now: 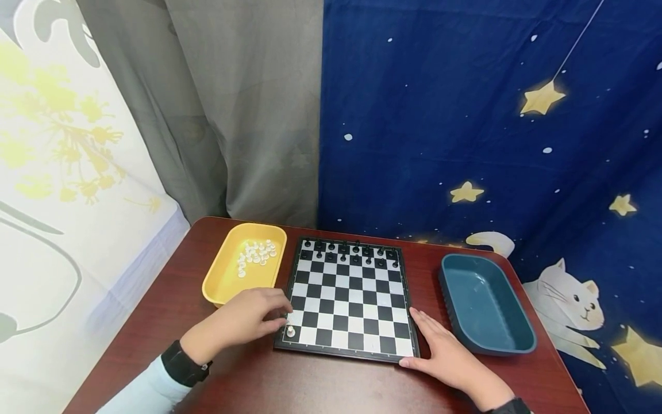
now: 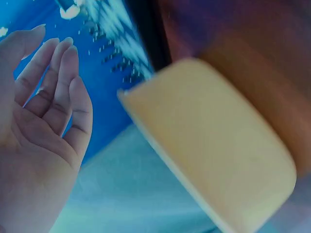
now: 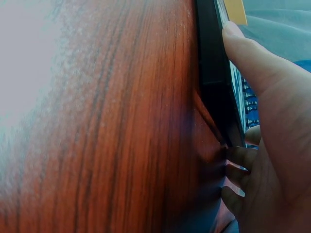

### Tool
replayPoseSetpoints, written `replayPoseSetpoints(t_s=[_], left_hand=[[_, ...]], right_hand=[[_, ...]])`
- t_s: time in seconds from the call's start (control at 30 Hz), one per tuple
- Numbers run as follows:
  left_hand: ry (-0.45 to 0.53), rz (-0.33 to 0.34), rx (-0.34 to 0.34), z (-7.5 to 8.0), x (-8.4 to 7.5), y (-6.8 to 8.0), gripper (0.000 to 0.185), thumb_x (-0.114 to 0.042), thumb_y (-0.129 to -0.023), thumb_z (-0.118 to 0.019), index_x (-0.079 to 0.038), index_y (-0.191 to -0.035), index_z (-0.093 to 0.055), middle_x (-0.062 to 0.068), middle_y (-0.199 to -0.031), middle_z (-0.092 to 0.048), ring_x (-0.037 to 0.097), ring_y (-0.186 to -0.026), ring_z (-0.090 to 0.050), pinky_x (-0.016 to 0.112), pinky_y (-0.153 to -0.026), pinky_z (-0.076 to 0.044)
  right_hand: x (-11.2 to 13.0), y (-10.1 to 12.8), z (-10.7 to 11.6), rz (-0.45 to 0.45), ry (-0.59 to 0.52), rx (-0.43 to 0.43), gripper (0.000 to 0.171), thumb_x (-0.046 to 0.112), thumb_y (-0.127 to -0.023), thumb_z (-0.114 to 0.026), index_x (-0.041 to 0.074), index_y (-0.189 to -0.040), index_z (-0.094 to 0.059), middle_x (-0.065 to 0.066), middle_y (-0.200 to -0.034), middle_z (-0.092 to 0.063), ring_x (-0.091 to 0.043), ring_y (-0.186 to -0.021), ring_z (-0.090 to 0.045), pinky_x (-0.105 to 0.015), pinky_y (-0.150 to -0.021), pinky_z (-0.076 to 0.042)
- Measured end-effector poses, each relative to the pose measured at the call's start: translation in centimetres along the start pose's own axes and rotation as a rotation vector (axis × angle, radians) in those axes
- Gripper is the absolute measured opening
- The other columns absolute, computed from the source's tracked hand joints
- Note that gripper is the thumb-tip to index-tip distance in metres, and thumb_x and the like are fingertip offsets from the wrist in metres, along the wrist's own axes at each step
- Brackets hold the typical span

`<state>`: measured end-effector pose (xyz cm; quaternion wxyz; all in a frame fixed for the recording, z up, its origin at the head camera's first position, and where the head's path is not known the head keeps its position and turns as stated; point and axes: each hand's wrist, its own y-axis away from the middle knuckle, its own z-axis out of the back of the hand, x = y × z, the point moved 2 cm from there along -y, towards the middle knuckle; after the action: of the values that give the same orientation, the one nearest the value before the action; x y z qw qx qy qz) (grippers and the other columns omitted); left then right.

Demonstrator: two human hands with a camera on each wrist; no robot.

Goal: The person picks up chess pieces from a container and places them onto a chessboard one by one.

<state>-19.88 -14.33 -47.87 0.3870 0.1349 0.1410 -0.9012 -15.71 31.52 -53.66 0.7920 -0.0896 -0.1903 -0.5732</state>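
Note:
A black-framed chessboard (image 1: 348, 299) lies on the table. At its near left corner square stands a white chess piece (image 1: 291, 332). My left hand (image 1: 251, 315) hovers over the board's left edge beside that piece, thumb apart from the loosely bent fingers; the left wrist view shows nothing between them. My right hand (image 1: 447, 353) rests at the board's near right corner. Its thumb (image 3: 238, 36) touches the near edge, and its fingers lie along the right side. Black chess pieces (image 1: 355, 259) fill the two far rows.
Left of the board, a yellow tray (image 1: 219, 273) holds several white chess pieces (image 1: 257, 253). A dark teal tray (image 1: 517, 339) stands to the right. Curtains (image 1: 274, 115) hang behind the reddish-brown table (image 1: 320, 382).

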Motion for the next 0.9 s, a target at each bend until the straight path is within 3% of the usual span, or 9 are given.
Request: replayPoseSetpoints(t_s=[0.13,0.27,0.47,0.63,0.9], left_hand=[[-0.045,0.012,-0.087,1.8,1.3,0.1,0.016,-0.028,-0.099,-0.085,-0.022,-0.113,-0.080,-0.014,-0.105,-0.072,0.008,-0.097,-0.069,0.039,-0.092,-0.060],[-0.086,0.066,-0.147,4.1,3.4,0.2,0.016,-0.024,-0.098,-0.085,-0.019,-0.112,-0.079,-0.009,-0.104,-0.075,0.013,-0.096,-0.070,0.042,-0.089,-0.061],[-0.146,0.164,-0.169,6.5,7.9,0.6,0.016,-0.018,-0.097,-0.086,-0.014,-0.111,-0.080,-0.001,-0.103,-0.077,0.019,-0.091,-0.072,0.045,-0.083,-0.061],[-0.161,0.237,-0.102,7.3,10.6,0.4,0.020,-0.013,-0.096,-0.085,-0.008,-0.115,-0.080,0.004,-0.106,-0.077,0.025,-0.096,-0.071,0.051,-0.089,-0.061],[-0.197,0.263,0.008,7.2,12.6,-1.4,0.026,-0.010,-0.095,-0.087,-0.006,-0.120,-0.081,0.010,-0.115,-0.077,0.028,-0.100,-0.070,0.053,-0.097,-0.060]], right_hand=[[0.0,0.0,0.0,0.011,0.004,-0.005,0.122,0.079,-0.084,-0.081,0.005,-0.170,-0.038,-0.023,-0.169,-0.046,-0.046,-0.155,-0.044,-0.070,-0.117,-0.042],[0.0,0.0,0.0,0.011,0.010,-0.005,0.122,0.080,-0.083,-0.080,0.005,-0.170,-0.038,-0.022,-0.169,-0.046,-0.045,-0.155,-0.044,-0.069,-0.117,-0.043],[0.1,-0.1,0.0,-0.004,-0.002,0.016,0.124,0.082,-0.083,-0.079,0.005,-0.171,-0.038,-0.022,-0.170,-0.045,-0.046,-0.156,-0.043,-0.069,-0.118,-0.041],[0.2,-0.1,0.1,-0.009,-0.004,0.023,0.123,0.081,-0.083,-0.080,0.005,-0.171,-0.037,-0.023,-0.170,-0.045,-0.046,-0.156,-0.043,-0.069,-0.118,-0.041],[0.2,-0.1,0.3,-0.011,-0.007,0.028,0.124,0.080,-0.083,-0.081,0.005,-0.170,-0.038,-0.023,-0.169,-0.045,-0.046,-0.156,-0.043,-0.070,-0.118,-0.041]])
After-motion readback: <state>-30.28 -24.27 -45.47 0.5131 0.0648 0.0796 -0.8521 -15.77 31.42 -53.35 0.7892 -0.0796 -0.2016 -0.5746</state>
